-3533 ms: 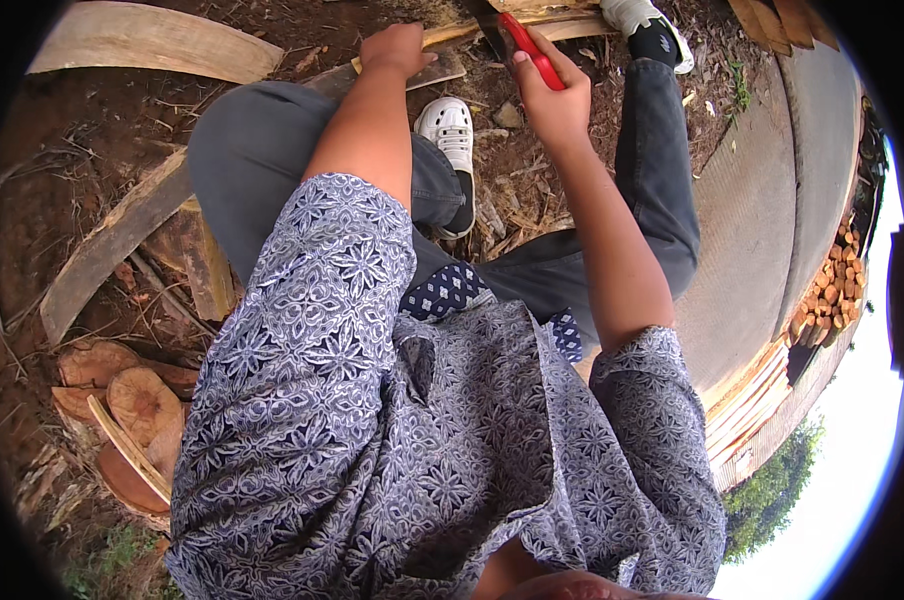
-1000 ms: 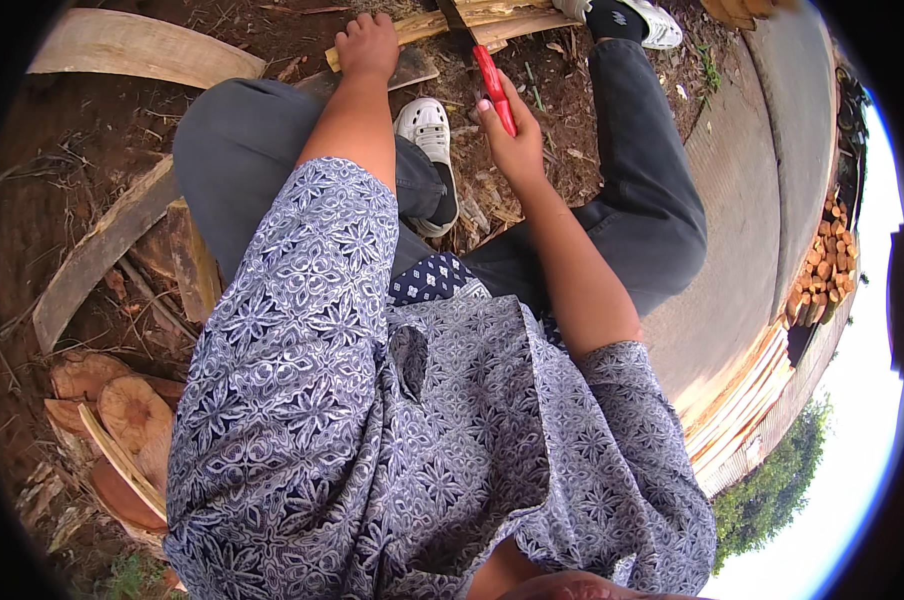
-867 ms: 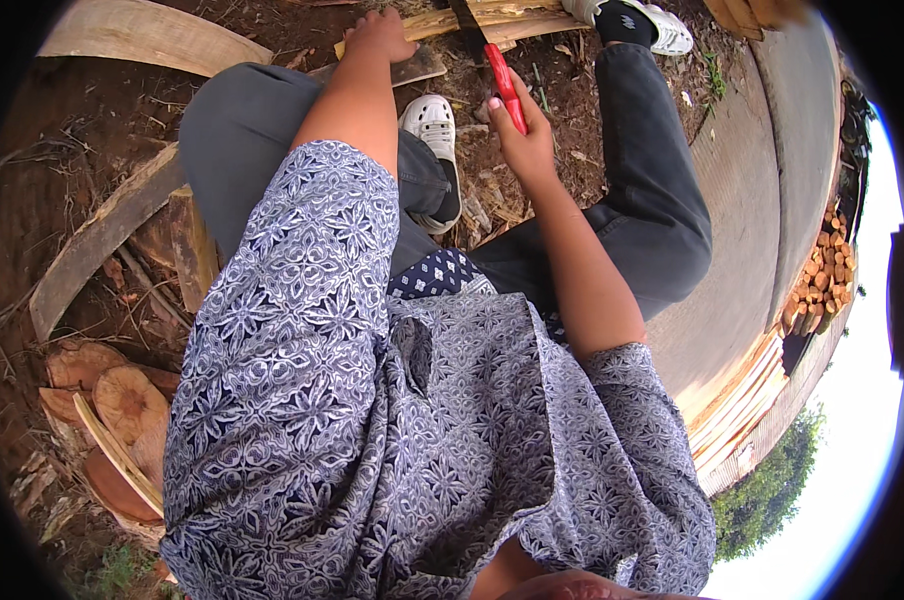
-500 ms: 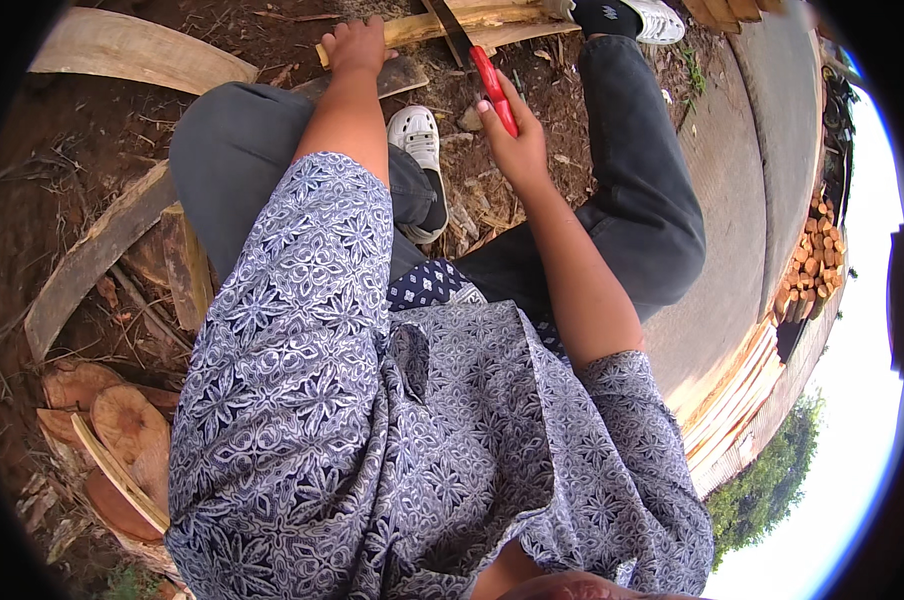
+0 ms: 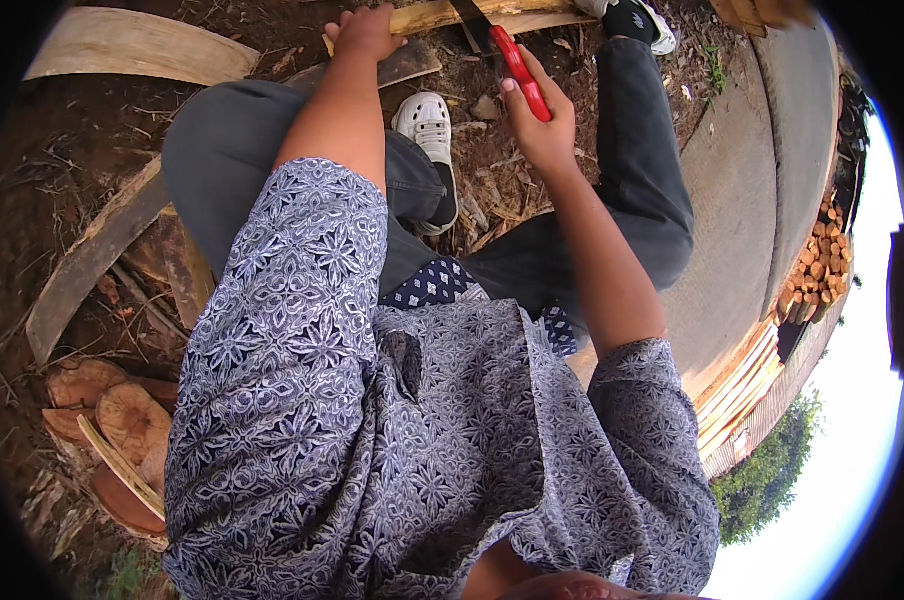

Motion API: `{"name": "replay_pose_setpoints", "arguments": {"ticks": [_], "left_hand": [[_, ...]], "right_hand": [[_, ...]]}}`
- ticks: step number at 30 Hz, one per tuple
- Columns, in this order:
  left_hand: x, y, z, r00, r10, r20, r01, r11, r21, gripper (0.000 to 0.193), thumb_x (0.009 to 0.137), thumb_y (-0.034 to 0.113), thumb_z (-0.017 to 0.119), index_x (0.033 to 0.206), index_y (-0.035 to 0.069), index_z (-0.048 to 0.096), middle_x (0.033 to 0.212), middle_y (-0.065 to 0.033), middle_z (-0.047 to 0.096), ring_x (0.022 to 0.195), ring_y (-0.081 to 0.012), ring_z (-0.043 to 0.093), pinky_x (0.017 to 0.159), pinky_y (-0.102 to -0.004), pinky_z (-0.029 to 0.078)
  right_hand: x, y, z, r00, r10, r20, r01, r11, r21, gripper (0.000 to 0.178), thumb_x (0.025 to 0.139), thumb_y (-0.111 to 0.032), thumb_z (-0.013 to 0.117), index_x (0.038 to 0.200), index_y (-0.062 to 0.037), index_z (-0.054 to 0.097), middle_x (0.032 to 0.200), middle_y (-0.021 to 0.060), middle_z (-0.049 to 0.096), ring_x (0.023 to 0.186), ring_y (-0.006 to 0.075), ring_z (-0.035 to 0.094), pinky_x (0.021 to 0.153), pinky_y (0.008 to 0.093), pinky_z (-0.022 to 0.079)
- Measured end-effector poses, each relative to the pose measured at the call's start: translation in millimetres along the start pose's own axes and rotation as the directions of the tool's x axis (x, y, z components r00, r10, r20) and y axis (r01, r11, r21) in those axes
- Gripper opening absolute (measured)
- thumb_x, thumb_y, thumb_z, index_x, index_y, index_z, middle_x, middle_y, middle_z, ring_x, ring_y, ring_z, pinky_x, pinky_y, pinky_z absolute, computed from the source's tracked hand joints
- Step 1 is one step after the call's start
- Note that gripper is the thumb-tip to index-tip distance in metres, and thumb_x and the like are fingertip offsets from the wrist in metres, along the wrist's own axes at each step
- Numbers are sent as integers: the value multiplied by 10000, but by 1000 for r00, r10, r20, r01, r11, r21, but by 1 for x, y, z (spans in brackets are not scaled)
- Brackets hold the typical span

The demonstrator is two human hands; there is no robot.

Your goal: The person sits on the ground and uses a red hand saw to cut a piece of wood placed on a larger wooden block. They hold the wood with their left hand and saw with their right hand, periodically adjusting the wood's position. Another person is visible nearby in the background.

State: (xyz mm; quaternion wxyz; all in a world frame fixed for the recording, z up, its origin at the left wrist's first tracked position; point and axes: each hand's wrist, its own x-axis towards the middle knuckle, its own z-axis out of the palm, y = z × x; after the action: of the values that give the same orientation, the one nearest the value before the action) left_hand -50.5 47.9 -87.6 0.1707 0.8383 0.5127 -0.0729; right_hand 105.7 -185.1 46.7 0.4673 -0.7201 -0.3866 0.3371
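Changed since half a second ago: we see the right hand (image 5: 549, 122) and the red, curved handle (image 5: 521, 73) it grips shifted to the person's right, with the elbow swung outward too; the view itself has moved a little. The left hand (image 5: 367, 33) stays at the left end of the long, pale yellow, rough-edged strip of wood (image 5: 430, 17). We take this as one stroke of the tool, with the strip kept steady; push or pull, we can't say.

Grip: we have the right fingers wrapped tight round the handle, thumb along its near side. The left palm is down on the strip, thumb spread; whether its fingers close underneath, we can't tell.

Positions: the strip runs crosswise at the top edge of our view, its left tip poking out past the left hand. The dark, flat metal blade (image 5: 470, 13) leads from the handle up across the strip, between the left hand and the white, holed clog (image 5: 662, 28) on the right foot. Blade tip is out of frame; cut depth too small to tell. A flat, grey-brown board (image 5: 410, 63) lies nearer the body, just beside the strip.
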Motion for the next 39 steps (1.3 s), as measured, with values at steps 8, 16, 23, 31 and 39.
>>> {"name": "replay_pose_setpoints", "arguments": {"ticks": [8,16,23,31,39], "left_hand": [[-12,9,-32,996,-36,84,44,995,-85,538,838,396,833,1302,191,651,1336,-125,639,1289,-353,539,1021,-534,398],[-10,7,-26,997,-28,67,32,997,-67,544,836,397,833,1288,156,650,1302,-144,650,1243,-368,565,1003,-546,406],[-16,8,-35,996,8,90,1,995,-101,548,840,381,829,1304,158,640,1322,-140,635,1264,-365,544,1007,-543,398],[-13,15,-39,989,-51,137,66,992,-106,596,859,371,827,1375,166,609,1379,-138,614,1311,-358,524,1065,-523,393],[-15,14,-41,990,-45,132,60,992,-107,586,855,373,827,1365,169,621,1347,-131,643,1297,-357,538,1042,-522,409]], "right_hand": [[-73,-29,-27,998,55,-18,-55,998,-21,527,1012,-145,676,1508,-42,529,1051,33,693,813,45,587,734,214,498],[-67,-59,-55,998,18,-66,-20,999,-44,493,1012,-130,676,1486,-52,562,1043,31,708,798,38,601,718,213,505],[-33,-40,-24,994,10,-110,-12,1000,-16,472,988,-151,720,1436,-45,612,1011,12,718,755,20,566,683,200,487],[-48,-32,-15,995,65,-82,-62,997,41,489,993,-141,705,1459,-47,588,985,-4,693,752,19,557,678,195,479],[-99,-56,-42,990,117,-78,-123,990,-74,499,1009,-121,675,1488,-52,556,1068,31,707,822,42,598,749,209,502]]}}
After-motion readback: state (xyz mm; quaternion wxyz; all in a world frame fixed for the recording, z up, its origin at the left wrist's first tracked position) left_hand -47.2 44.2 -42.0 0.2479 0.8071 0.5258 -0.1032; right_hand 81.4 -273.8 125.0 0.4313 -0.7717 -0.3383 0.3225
